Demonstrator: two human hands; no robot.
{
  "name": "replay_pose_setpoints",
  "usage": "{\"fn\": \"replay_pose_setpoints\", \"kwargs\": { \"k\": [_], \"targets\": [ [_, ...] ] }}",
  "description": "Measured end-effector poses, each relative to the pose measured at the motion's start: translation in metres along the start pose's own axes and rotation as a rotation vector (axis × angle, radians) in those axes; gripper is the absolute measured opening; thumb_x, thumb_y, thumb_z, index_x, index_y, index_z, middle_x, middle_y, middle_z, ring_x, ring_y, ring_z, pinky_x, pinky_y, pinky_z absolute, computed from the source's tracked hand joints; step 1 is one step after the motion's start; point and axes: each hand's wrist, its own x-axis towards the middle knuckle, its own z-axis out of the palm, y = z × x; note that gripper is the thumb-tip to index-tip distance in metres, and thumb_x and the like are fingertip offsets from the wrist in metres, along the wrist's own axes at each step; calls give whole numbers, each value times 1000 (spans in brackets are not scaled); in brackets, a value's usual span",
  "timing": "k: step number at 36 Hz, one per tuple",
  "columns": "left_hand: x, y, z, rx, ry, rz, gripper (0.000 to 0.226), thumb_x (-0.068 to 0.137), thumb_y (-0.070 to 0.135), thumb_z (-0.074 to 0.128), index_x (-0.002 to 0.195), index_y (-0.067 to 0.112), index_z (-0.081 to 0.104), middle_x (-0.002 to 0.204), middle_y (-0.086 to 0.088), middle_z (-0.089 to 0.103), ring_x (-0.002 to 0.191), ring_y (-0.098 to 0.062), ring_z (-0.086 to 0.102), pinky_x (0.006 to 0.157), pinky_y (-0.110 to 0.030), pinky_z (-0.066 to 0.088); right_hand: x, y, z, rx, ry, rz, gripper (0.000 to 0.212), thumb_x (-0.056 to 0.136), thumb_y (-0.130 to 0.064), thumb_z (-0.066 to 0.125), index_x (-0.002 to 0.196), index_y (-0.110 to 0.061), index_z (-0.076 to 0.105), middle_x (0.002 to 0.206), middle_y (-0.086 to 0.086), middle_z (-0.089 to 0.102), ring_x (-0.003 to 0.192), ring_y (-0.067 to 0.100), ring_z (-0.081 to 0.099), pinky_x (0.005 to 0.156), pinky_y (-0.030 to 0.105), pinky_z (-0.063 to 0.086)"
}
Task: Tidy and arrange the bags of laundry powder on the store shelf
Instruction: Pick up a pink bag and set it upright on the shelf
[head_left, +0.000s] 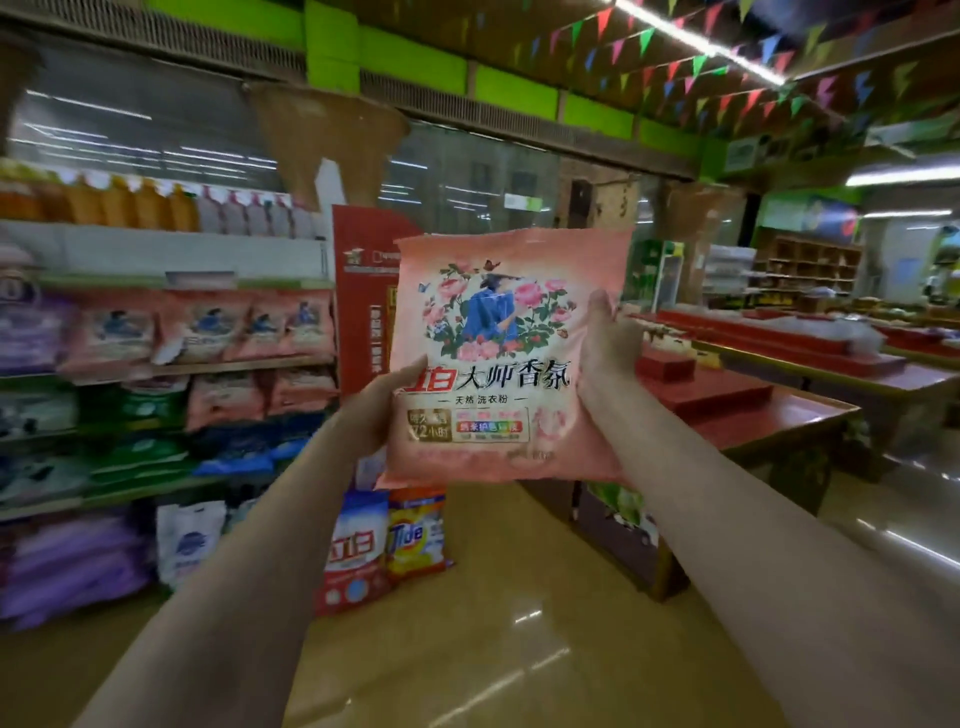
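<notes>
I hold up a pink bag of laundry powder (506, 358) in front of me, printed with flowers and a figure in blue. My left hand (387, 402) grips its left edge, thumb over the front. My right hand (605, 338) grips its right edge, thumb on the front too. To the left stands the store shelf (208, 366), where a row of matching pink bags (208, 325) sits upright on an upper level. More pink bags (260, 395) lie on the level below.
Green, blue and purple bags fill the shelf's lower levels. On the floor by the shelf end stand a red-and-white bag (353, 556) and an orange Tide bag (415, 532). Red display tables (753, 410) stand to the right. Bottles (130, 205) line the top shelf.
</notes>
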Motion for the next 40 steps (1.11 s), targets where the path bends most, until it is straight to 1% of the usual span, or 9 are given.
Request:
{"fn": "replay_pose_setpoints", "kwargs": {
  "k": [6,11,14,17,21,25,29,36,40],
  "targets": [
    [8,17,-63,-21,126,-23,29,91,39,55,89,11,59,69,-8,73,58,-22,71,51,-32,58,-4,20,73,35,-92,55,31,98,-32,45,80,-7,51,66,-2,41,60,9,40,61,23,36],
    [16,18,-108,96,465,93,34,95,39,48,98,6,57,71,-7,66,57,-20,65,51,-28,57,-8,44,132,-9,-217,72,37,97,-40,44,91,-6,57,75,5,53,72,19,54,65,30,43],
    [20,17,-140,150,628,169,37,96,41,46,97,7,58,85,-11,67,72,-24,65,65,-36,57,-12,63,165,-44,-305,98,52,95,-43,47,123,1,53,126,23,55,117,33,53,93,39,45],
    [22,19,-172,140,701,195,37,96,43,44,105,9,56,96,-13,68,84,-30,67,80,-46,57,-14,86,191,-80,-529,157,74,87,-55,53,144,-12,35,149,8,38,134,27,38,107,39,32],
    [31,25,-210,92,826,206,39,95,35,48,109,0,56,86,-10,66,72,-25,65,72,-40,58,-20,117,219,-169,-853,186,82,73,-60,68,140,-21,41,139,1,51,127,23,49,110,46,35],
    [45,29,-242,94,889,233,27,96,26,46,105,2,56,73,-2,59,55,-13,59,39,-17,47,-21,149,254,-195,-1026,261,99,60,-57,78,142,-22,33,137,-8,49,121,18,51,108,43,37],
    [63,36,-276,139,951,213,32,96,28,48,111,1,54,85,-8,62,63,-15,57,48,-24,51,-20,174,296,-204,-1027,230,129,39,-75,77,145,-17,31,146,2,43,128,23,47,110,45,35],
    [115,67,-333,356,1040,180,37,98,33,42,105,0,57,90,-7,58,78,-20,56,71,-30,48,14,200,378,-155,-959,167,57,78,-50,68,121,-18,49,121,1,57,107,17,52,94,27,39],
    [147,85,-366,325,1040,206,33,99,36,40,119,14,54,81,9,51,69,-4,49,63,-20,44,37,209,430,-155,-916,134,76,67,-65,69,119,-11,55,120,-1,61,104,19,58,95,32,46]
  ]
}}
